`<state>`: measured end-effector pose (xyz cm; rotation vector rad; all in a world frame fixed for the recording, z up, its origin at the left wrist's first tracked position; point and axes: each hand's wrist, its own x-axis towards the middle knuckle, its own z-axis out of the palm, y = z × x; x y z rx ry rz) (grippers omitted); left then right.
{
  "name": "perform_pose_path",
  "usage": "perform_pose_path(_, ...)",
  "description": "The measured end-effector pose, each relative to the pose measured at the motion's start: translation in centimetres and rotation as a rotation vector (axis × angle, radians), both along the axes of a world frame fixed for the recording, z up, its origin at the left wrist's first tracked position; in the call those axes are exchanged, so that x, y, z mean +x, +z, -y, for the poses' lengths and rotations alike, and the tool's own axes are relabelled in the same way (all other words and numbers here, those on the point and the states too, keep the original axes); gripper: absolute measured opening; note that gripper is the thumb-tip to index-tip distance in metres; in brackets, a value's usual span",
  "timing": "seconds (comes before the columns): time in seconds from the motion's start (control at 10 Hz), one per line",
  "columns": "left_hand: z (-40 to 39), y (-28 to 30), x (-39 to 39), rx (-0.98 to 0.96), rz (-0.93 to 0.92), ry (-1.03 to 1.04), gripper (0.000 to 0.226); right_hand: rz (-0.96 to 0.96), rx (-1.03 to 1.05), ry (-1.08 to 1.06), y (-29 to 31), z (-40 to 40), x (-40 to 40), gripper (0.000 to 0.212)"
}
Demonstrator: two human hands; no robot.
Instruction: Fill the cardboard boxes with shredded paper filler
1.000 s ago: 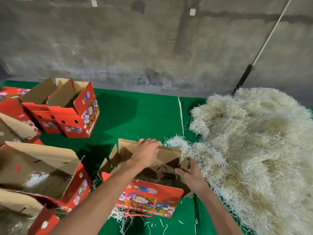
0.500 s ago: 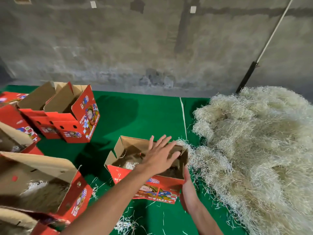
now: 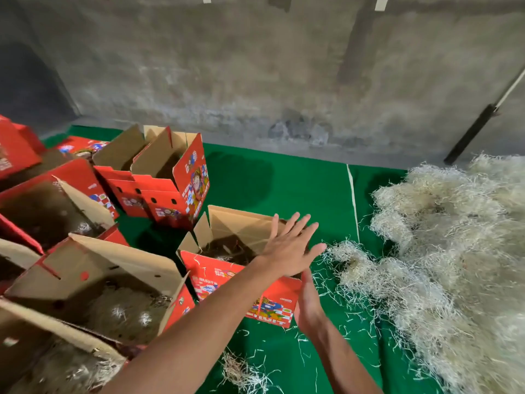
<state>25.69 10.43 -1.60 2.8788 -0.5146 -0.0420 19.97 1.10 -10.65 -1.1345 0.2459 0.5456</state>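
- Far left, a red box (image 3: 14,152) is cut off by the frame edge, with a flat red piece (image 3: 82,146) lying just behind the group.
- Left of centre, I count three open boxes holding pale shredded filler: one at the bottom corner (image 3: 51,362), one above it (image 3: 108,282), and one further back (image 3: 54,206). How full each is cannot be told in the shadow.
- Behind them stand two open boxes pressed side by side (image 3: 159,183), red outside, brown inside.
- In the middle, one open box (image 3: 227,277) sits on the green mat (image 3: 284,180), flaps up, with dark contents and a few pale strands inside.
- The left hand (image 3: 289,251) hovers over that box's right end, palm down, fingers straight and fanned apart, holding nothing.
- The right hand (image 3: 308,301) stands edge-on just beside the box's right corner, fingers straight and together; whether it touches the cardboard cannot be told.
- Loose strands (image 3: 244,373) lie scattered on the mat near the arms.
- On the right, one large pile of shredded paper (image 3: 443,251) covers the mat, its near edge close to the middle box.
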Motion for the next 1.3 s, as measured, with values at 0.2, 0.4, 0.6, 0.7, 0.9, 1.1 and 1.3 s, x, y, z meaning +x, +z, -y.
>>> perform_pose_path(0.2,-5.6,0.5,1.2,0.101,-0.013,0.008,0.078,0.030,0.030,0.029,-0.6,-6.2,1.9,0.075)
perform_pose_path(0.4,-11.5,1.0,2.0,0.124,0.012,0.047,0.074,0.107,-0.078,0.035,-0.1,-12.0,3.1,0.074)
perform_pose_path(0.6,-16.5,1.0,2.5,0.108,-0.033,0.153,0.075,0.185,-0.163,0.184,0.4,-16.7,3.3,0.072)
perform_pose_path(0.7,-18.5,0.9,2.5,0.106,-0.038,0.190,0.077,0.165,-0.170,0.211,1.1,-18.4,3.2,0.069)
perform_pose_path(0.9,-20.9,1.0,2.9,0.097,-0.041,0.220,0.078,0.125,-0.182,0.212,2.6,-20.9,3.0,0.060)
perform_pose_path(1.1,-20.8,1.2,2.6,0.027,-0.028,0.233,0.078,0.175,-0.286,0.204,3.7,-20.5,2.2,0.060)
perform_pose_path(1.3,-18.4,4.7,0.9,-0.260,0.066,0.253,0.063,0.307,-0.263,0.132,9.6,-17.8,1.0,0.077)
